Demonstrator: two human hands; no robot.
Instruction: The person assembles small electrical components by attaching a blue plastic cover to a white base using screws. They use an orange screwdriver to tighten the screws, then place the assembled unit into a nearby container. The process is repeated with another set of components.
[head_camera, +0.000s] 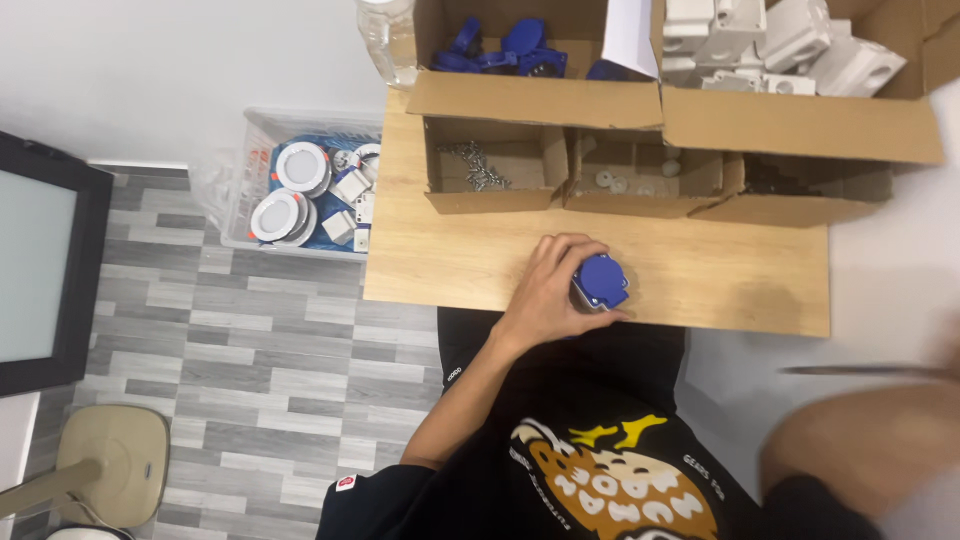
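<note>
Head view, looking down on a wooden desk.

- Left hand: grip closed around a blue-capped socket, which rests on the desk near the front edge, in front of the body.
- Right hand: only a blurred forearm shows at lower right; grip cannot be told.
- Back of desk: small open box with a metal chain; next box with small white parts; a third box, contents dark and unclear.
- Behind these: carton of blue caps; carton of white housings; clear bottle.
- Floor, left: clear bin of round white fittings.

Handling note: judged best held square to the desk, fingers around the sides, the blue cap left uncovered.
</note>
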